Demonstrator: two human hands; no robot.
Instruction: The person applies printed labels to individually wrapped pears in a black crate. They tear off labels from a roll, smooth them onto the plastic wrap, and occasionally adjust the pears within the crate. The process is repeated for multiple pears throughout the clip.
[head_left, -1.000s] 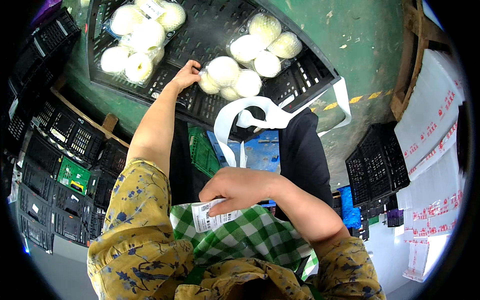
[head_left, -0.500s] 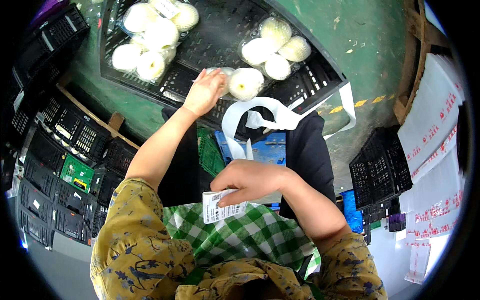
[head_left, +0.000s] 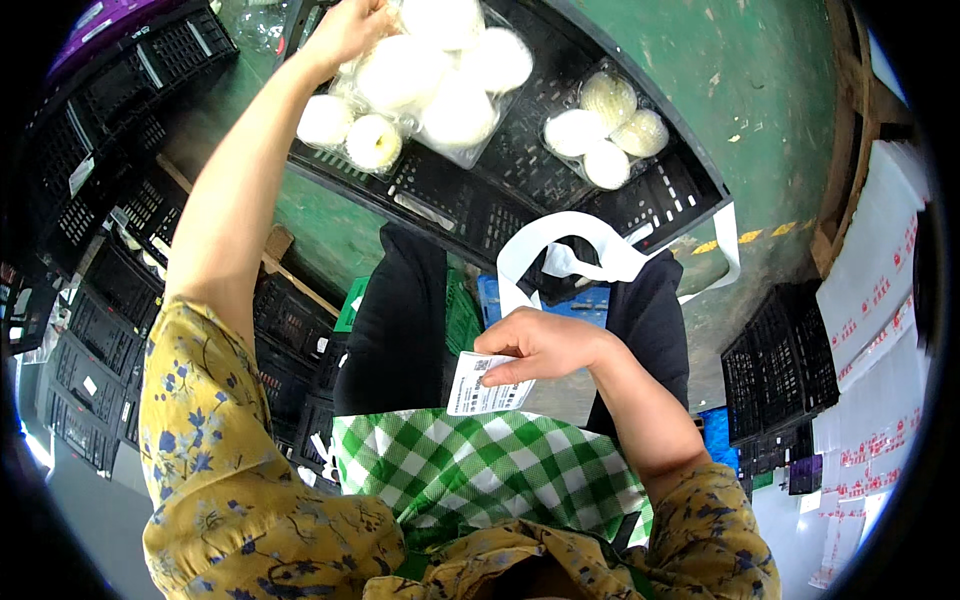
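Head view, the only one. Up at the top of the frame, left of centre, the left hand (head_left: 352,28) is stretched out at full reach and closed on the edge of a clear pack (head_left: 425,75) of pale round fruit, holding it above the black crate (head_left: 520,165). The fingertips run out of the frame, so the exact grip cannot be made out. A second pack (head_left: 603,130), with a few of the same pale fruit, lies in the crate to the right, well apart from the held one.

Middle of the frame: the right hand (head_left: 545,345) is curled shut, thumb and fingers pinching a small white label (head_left: 487,387) just above the green check apron (head_left: 480,470). Behind that hand a white bag (head_left: 590,255) hangs open at the knees, its handles looping up against the near edge of the crate. Green floor (head_left: 760,110) at the upper right, stacks of black crates (head_left: 90,300) down the left edge.

As for the step in hand, it looks like labelling: one pack picked out, one label ready. That is a judgement from how the two hands sit. The next move would call for bringing pack and label together, so the left arm has to draw the pack in toward the lap without tipping the fruit, and the right hand needs the label turned sticky side to the film.
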